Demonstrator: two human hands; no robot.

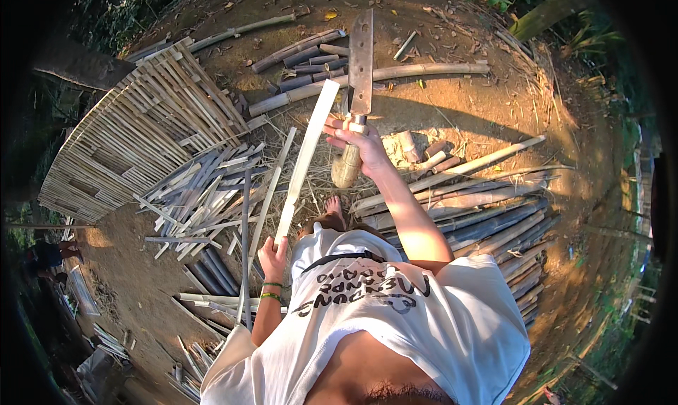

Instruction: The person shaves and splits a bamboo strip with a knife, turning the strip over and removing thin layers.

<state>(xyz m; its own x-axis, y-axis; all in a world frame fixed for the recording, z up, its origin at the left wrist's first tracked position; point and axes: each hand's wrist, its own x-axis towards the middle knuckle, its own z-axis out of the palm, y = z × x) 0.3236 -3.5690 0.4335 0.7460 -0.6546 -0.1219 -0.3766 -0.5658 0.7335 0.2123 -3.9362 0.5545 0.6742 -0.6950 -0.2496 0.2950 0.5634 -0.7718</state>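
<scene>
My left hand (pixel 272 257) is closed around the lower end of a long, pale bamboo strip (pixel 306 153), which slants up and away from me. My right hand (pixel 361 148) grips a machete by its handle, near where the blade begins. Its broad, worn metal blade (pixel 361 62) points away from me, with a few holes along it. Just right of the strip's far half, the blade appears apart from it. Below my right hand shows a thick, pale rounded piece of wood or bamboo (pixel 346 167); whether it belongs to the handle I cannot tell.
A slatted bamboo panel (pixel 134 133) lies at the left, beside a heap of split strips (pixel 201 193). Bamboo poles (pixel 487 225) are piled close on my right. Short bamboo lengths (pixel 311 62) and a long pole (pixel 431 70) lie ahead. My bare foot (pixel 334 206) rests among shavings.
</scene>
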